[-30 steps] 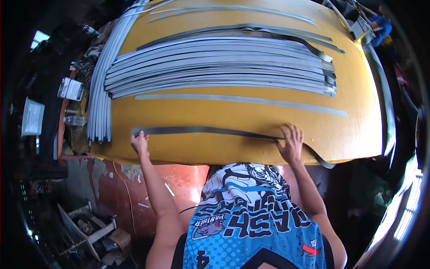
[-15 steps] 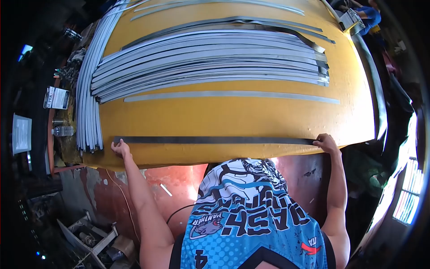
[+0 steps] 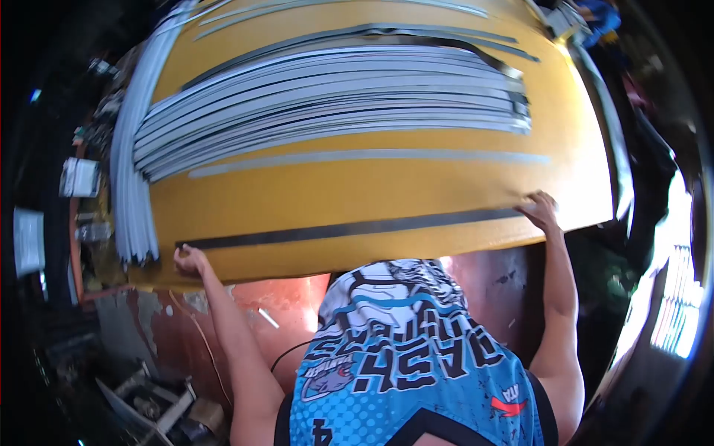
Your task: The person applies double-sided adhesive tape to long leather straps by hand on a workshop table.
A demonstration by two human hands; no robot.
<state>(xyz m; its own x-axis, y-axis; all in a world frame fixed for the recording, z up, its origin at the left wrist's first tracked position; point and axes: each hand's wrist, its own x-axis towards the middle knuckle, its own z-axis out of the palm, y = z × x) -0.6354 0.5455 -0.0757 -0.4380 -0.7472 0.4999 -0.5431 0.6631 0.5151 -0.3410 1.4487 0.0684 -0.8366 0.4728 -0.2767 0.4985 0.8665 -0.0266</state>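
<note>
A long dark strip point(image 3: 349, 230) stretches across the near part of the yellow table, its right end farther from the table's front edge than its left. My left hand point(image 3: 191, 260) pinches the left end. At the other end, the thumb and bent fingers of my right hand point(image 3: 539, 210) are closed around the strip's tip, slightly blurred. Beyond it lies a single grey strip point(image 3: 364, 155). Farther back is a wide layer of pale and dark strips point(image 3: 335, 97). A lengthwise bundle of pale strips point(image 3: 134, 163) runs along the table's left side.
Loose strips point(image 3: 446, 36) lie at the back of the yellow table point(image 3: 357, 189). Left of it are a clear bottle point(image 3: 93, 233) and a white box point(image 3: 79, 178). Part of another person in blue point(image 3: 601, 18) shows at the back right. A wooden crate point(image 3: 152, 405) stands low at left.
The dark strip has tilted, its right end moving away from me with my right hand. My left hand stays at the left end. The whole view has shifted and turned slightly.
</note>
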